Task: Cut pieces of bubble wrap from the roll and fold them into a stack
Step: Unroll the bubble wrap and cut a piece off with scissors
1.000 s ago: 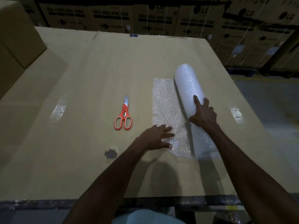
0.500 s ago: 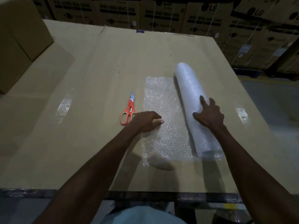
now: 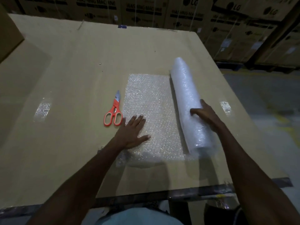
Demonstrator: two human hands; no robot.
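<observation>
Warehouse: stacked washing-machine cartons (image 3: pixel 186 12) behind a cardboard-covered packing table (image 3: pixel 81 62).

A roll of bubble wrap (image 3: pixel 188 101) lay on a cardboard-covered table (image 3: pixel 81 62), with an unrolled sheet (image 3: pixel 154 103) spread flat to its left and joined to it. The left hand (image 3: pixel 133 132) pressed flat, fingers spread, on the sheet's near left part. The right hand (image 3: pixel 205 114) gripped the roll from its right side, thumb on top. Orange-handled scissors (image 3: pixel 114 112) lay closed just beside the sheet's left edge. Stacked cartons (image 3: pixel 227 21) printed "WASHING MACHINE" stood behind the table.
</observation>
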